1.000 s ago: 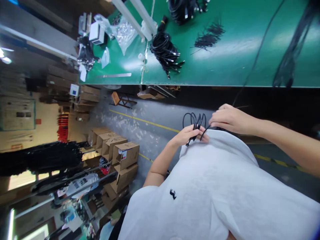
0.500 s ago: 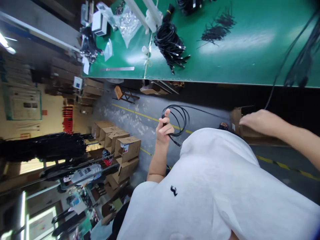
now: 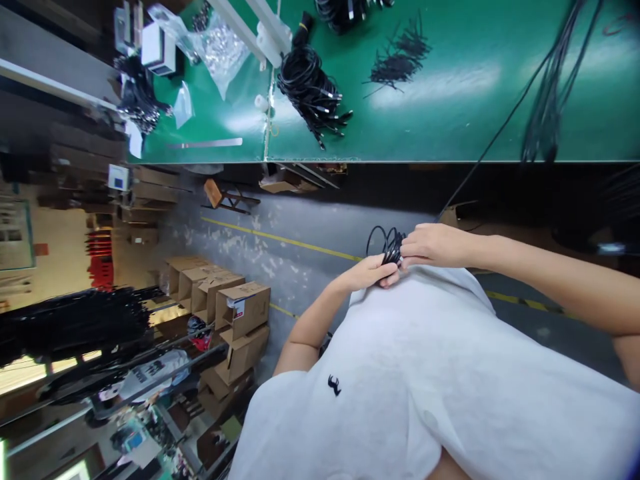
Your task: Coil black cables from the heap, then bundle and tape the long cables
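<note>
My left hand (image 3: 371, 272) is closed around a coil of black cable (image 3: 379, 238), held just in front of the white shirt. Against the coil's right side, my right hand (image 3: 431, 245) has its fingers bent around the same cable; their tips meet the loops beside my left fingers. From behind my right hand a single strand (image 3: 493, 143) stretches up over the table edge toward a bundle of loose black cables (image 3: 546, 113) on the green table (image 3: 465, 127). My fingers cover part of the coil.
On the table lie a bundle of coiled cables (image 3: 313, 87), a pile of short black ties (image 3: 400, 59), a metal ruler (image 3: 213, 143) and a clear plastic bag (image 3: 223, 50). Cardboard boxes (image 3: 243, 310) and a wooden stool (image 3: 214, 193) stand on the floor to the left.
My right hand has moved left to meet the coil. My left hand has shifted right and lower, and the coil's loops are now gathered tighter between both hands. The view has turned slightly.
</note>
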